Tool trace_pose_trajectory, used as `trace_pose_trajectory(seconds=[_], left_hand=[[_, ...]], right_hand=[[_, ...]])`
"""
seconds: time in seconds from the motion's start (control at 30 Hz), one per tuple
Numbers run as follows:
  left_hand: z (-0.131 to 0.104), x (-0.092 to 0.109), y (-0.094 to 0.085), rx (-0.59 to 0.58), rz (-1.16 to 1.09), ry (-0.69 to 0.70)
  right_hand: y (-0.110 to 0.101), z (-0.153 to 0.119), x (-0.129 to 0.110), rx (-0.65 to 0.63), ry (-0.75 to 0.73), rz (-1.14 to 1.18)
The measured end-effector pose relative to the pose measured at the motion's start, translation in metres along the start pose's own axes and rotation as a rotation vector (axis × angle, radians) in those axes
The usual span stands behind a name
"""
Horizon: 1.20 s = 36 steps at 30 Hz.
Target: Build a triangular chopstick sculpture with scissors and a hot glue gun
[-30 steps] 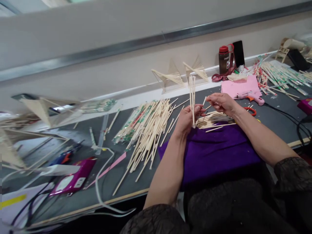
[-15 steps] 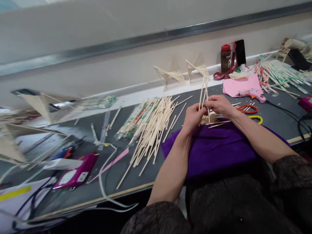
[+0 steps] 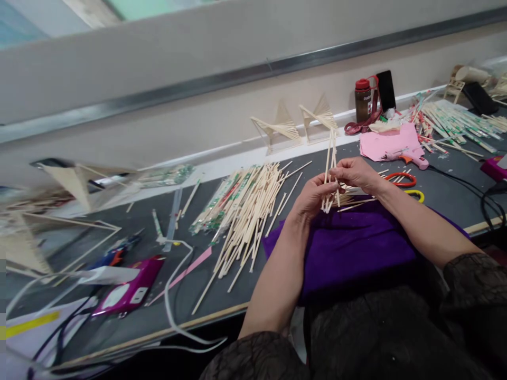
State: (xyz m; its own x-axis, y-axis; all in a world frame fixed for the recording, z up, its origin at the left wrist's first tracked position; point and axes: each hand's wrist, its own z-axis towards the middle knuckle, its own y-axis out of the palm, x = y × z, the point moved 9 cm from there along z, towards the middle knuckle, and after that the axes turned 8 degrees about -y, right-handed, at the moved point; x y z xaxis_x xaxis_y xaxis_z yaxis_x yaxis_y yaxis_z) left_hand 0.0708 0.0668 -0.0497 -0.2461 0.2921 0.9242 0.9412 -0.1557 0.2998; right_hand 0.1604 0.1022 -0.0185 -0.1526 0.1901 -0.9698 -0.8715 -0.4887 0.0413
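Note:
A few slim wooden sticks (image 3: 328, 153) stand nearly upright between my two hands, above the purple cloth (image 3: 356, 248). My left hand (image 3: 315, 195) is closed round their lower part, thumb on top. From the right, my right hand (image 3: 354, 173) pinches the same sticks a little higher. Whether the sticks are joined to each other I cannot tell. Behind and below the hands more sticks (image 3: 350, 199) lie on the cloth's far edge, partly hidden. Scissors with a red and a yellow handle (image 3: 402, 180) lie beside my right wrist.
Left of the hands lies a big pile of loose sticks (image 3: 247, 216). A pink glue gun (image 3: 412, 157) rests by pink paper (image 3: 390, 141). Stick frames (image 3: 277, 129) lean on the wall near a bottle (image 3: 362, 103). A magenta box (image 3: 129, 287) and white cable (image 3: 168, 295) are at left.
The sticks now stand closer together and sit lower in my left hand, with their bottom ends showing beneath it. The view has shifted slightly. Both hands keep hold.

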Motion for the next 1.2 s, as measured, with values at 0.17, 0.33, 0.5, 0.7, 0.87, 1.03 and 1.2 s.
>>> trace_pose_trajectory(seconds=[0.17,0.33,0.5,0.7,0.87,1.03,1.2], left_hand=[[0.003,0.002,-0.003,0.015,-0.068,0.072],[0.005,0.000,-0.006,-0.011,-0.155,0.060],[0.007,0.003,-0.009,0.005,-0.180,0.066],[0.007,0.006,-0.027,0.135,-0.136,0.095],[0.006,0.012,-0.038,0.225,-0.104,0.152],[0.005,0.009,-0.040,0.240,-0.052,0.094],[0.006,0.006,-0.043,0.249,-0.036,0.055]], right_hand=[[0.003,0.000,-0.006,-0.003,-0.057,-0.010],[0.004,-0.002,-0.012,-0.062,-0.060,-0.116],[0.010,-0.005,-0.007,-0.176,0.042,-0.078],[-0.004,-0.006,-0.005,-0.024,0.097,0.081],[-0.004,-0.007,-0.004,-0.025,0.126,0.204],[-0.004,-0.005,-0.002,-0.027,0.115,0.237],[0.002,-0.006,-0.002,-0.082,0.102,0.255]])
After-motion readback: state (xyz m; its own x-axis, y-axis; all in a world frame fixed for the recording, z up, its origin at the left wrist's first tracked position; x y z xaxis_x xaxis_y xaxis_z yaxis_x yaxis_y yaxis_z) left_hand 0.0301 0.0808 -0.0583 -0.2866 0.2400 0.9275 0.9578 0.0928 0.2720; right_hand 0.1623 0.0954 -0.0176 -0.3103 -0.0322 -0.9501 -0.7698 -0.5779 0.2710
